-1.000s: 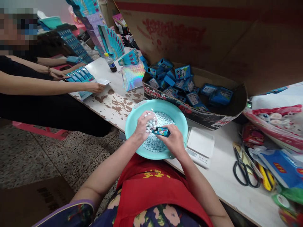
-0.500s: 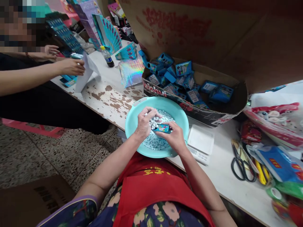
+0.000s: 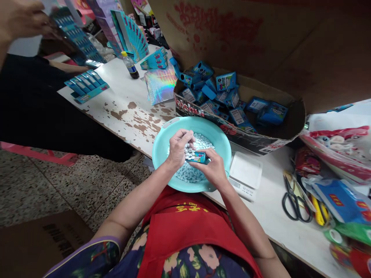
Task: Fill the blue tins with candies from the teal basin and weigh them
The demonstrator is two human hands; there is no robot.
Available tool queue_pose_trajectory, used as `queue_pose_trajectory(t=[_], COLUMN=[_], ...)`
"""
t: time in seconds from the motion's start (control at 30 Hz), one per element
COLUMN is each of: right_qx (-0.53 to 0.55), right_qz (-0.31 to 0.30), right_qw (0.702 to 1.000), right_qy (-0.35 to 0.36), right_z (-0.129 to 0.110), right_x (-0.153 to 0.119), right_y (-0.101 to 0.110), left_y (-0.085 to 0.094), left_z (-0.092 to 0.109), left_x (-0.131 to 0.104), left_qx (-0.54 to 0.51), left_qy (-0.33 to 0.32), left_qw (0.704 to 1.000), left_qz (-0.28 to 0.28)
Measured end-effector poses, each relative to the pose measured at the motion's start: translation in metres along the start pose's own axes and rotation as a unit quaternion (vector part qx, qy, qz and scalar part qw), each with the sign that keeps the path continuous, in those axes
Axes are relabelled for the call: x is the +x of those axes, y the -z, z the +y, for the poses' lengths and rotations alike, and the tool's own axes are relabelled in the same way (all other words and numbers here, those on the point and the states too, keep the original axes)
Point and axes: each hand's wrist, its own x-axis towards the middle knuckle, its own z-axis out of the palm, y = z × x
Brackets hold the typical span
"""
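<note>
Over a turquoise basin (image 3: 160,146) of small white candies (image 3: 189,173), my two hands meet. My left hand (image 3: 177,148) is curled around a heap of the white candies, some showing at its fingers beside the open end of a small box. My right hand (image 3: 213,166) grips that blue candy box (image 3: 199,157), lying on its side with its printed face up. A few candies sit at the box's left end; whether any are inside is hidden.
Behind the basin stands a cardboard carton (image 3: 261,141) of blue candy boxes. Right of it lie a white scale (image 3: 246,170), scissors (image 3: 295,202) and a yellow cutter (image 3: 320,212). Leftward are a bottle (image 3: 131,65), blue strips (image 3: 87,85) and a co-worker's hand (image 3: 26,19).
My left hand holds fewer visible candies, with some now at the box's end. The co-worker's hand has lifted a white sheet up and left, uncovering blue strips on the table.
</note>
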Motion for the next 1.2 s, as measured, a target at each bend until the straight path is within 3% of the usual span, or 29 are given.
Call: queue_pose_trajectory(t=[0.3, 0.4, 0.5, 0.6, 0.8, 0.97, 1.2], right_qx=[0.013, 0.019, 0.034, 0.016, 0.020, 0.006, 0.039], right_qz=[0.026, 0.009, -0.002, 0.035, 0.007, 0.012, 0.026], right_qw=[1.000, 1.000, 0.999, 0.999, 1.000, 1.000, 0.999], right_qy=[-0.008, -0.004, -0.011, -0.009, 0.007, 0.008, -0.010], right_z=[0.001, 0.001, -0.001, -0.002, -0.003, 0.003, 0.008], right_x=[0.000, -0.001, -0.001, -0.001, -0.001, -0.002, -0.003], right_y=[0.001, 0.000, 0.002, 0.006, 0.009, 0.006, 0.011], left_y=[-0.004, -0.007, -0.008, -0.010, -0.015, -0.018, -0.009], left_z=[0.000, -0.001, -0.001, 0.001, 0.001, -0.001, 0.006], left_x=[-0.003, -0.002, 0.001, 0.002, 0.000, -0.005, 0.003], left_qx=[0.035, 0.040, 0.048, 0.047, 0.035, 0.036, 0.055], left_qy=[-0.035, -0.035, -0.046, -0.028, -0.032, 0.012, -0.033], left_qw=[0.999, 0.998, 0.997, 0.998, 0.999, 0.998, 0.997], left_qz=[-0.014, -0.044, -0.024, -0.032, -0.019, -0.059, -0.050])
